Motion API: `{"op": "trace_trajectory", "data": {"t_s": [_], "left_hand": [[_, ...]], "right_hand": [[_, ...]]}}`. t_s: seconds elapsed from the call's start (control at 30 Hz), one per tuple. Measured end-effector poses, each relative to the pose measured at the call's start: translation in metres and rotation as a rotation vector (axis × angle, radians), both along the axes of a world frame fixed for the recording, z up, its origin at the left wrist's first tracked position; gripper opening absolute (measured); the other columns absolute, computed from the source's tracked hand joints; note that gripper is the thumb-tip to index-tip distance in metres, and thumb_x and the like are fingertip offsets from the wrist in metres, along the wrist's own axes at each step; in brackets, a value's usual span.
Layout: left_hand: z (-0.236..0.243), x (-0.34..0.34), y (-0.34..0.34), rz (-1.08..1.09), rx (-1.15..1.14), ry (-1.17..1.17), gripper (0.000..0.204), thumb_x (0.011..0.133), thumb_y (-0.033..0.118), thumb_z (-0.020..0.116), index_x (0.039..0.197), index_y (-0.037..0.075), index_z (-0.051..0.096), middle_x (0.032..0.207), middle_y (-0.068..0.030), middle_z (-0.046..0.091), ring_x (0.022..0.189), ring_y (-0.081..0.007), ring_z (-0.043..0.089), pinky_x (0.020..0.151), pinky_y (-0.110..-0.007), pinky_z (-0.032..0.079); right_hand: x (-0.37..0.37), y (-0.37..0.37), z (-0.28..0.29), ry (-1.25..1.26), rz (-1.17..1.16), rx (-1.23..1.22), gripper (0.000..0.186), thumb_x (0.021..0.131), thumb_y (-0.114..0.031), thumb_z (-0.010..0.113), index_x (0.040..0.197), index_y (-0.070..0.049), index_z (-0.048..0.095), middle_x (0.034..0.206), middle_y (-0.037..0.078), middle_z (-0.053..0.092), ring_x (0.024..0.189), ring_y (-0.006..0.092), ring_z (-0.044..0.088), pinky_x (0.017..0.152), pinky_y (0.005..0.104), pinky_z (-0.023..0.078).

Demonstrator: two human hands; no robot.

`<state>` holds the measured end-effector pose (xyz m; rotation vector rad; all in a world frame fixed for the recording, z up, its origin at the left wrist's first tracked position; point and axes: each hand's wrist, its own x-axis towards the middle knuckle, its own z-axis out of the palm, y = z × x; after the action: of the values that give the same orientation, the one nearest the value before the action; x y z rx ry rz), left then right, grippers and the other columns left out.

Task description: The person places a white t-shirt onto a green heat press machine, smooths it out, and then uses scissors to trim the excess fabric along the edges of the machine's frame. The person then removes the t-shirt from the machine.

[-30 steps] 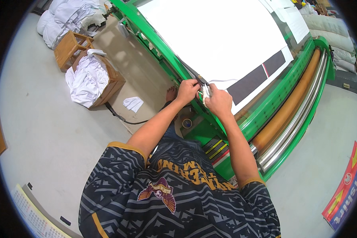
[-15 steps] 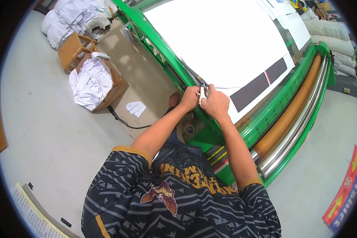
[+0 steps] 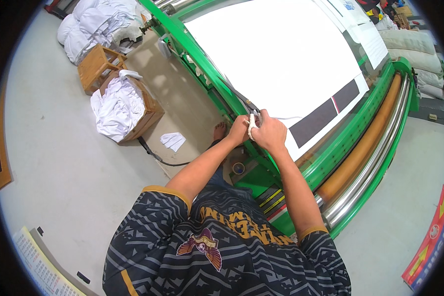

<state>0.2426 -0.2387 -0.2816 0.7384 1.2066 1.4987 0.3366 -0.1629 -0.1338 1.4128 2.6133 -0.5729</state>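
pale floor [image 3: 74,197] runs around a green machine [image 3: 333,155], whose top bears a large white sheet [image 3: 276,54] with a dark strip [image 3: 313,118] near its right end. at the sheet's near edge are scissors [image 3: 250,103] with white-wrapped handles, the dark blades lying along that edge. the right hand [image 3: 272,133] is curled tight on the handles. the left hand [image 3: 240,129] is bent just beside them; whether it pinches anything i cannot tell, as the fingers hide it. a green rail [image 3: 213,76] stands close in front of the hands. left of the machine, a box [image 3: 145,116] overflows with white cloth [image 3: 117,108], beside a wooden stool [image 3: 94,64]; a scrap [image 3: 172,141] and a cord [image 3: 150,150] lie on the floor. sacks [image 3: 409,42] are stacked beyond, and rollers [image 3: 365,148] line the right side.
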Motion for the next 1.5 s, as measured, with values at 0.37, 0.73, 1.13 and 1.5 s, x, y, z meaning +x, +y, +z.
{"op": "trace_trajectory", "data": {"t_s": [0.37,0.73,1.13,1.5], "left_hand": [[-0.028,-0.001,0.002,0.002,0.022,0.591,0.010,0.098,0.007,0.071,0.101,-0.001,0.075,0.095,-0.0129,0.083,0.082,-0.0248,0.079,0.075,-0.042,0.061],[-0.001,-0.003,0.011,-0.187,-0.178,0.389,0.016,0.105,0.012,0.065,0.106,0.001,0.076,0.093,-0.0145,0.083,0.071,-0.0250,0.080,0.063,-0.039,0.064],[0.000,-0.007,0.013,-0.312,-0.244,0.545,0.048,0.109,0.028,0.066,0.149,0.004,0.063,0.150,-0.0198,0.066,0.144,-0.0344,0.059,0.122,-0.047,0.044],[-0.045,0.009,0.013,-0.138,-0.082,0.672,0.045,0.110,0.045,0.071,0.125,0.002,0.069,0.124,-0.0181,0.072,0.119,-0.0361,0.065,0.106,-0.049,0.048]], "right_hand": [[-0.020,0.008,-0.008,-0.001,0.006,-0.028,0.046,0.095,-0.046,0.068,0.113,-0.004,0.070,0.083,0.025,0.077,0.082,0.0482,0.077,0.076,0.0584,0.059],[-0.047,0.022,-0.023,0.005,0.056,0.020,0.039,0.086,-0.030,0.070,0.115,-0.005,0.071,0.084,0.023,0.077,0.081,0.0454,0.078,0.075,0.0563,0.060],[-0.092,0.025,-0.027,0.035,0.023,-0.028,0.061,0.092,-0.057,0.081,0.114,-0.001,0.066,0.078,0.021,0.076,0.077,0.0435,0.077,0.069,0.0542,0.058],[-0.123,0.028,-0.035,0.135,0.027,-0.009,0.068,0.092,-0.062,0.081,0.118,0.000,0.068,0.073,0.019,0.075,0.070,0.0420,0.077,0.064,0.0524,0.058]]}}
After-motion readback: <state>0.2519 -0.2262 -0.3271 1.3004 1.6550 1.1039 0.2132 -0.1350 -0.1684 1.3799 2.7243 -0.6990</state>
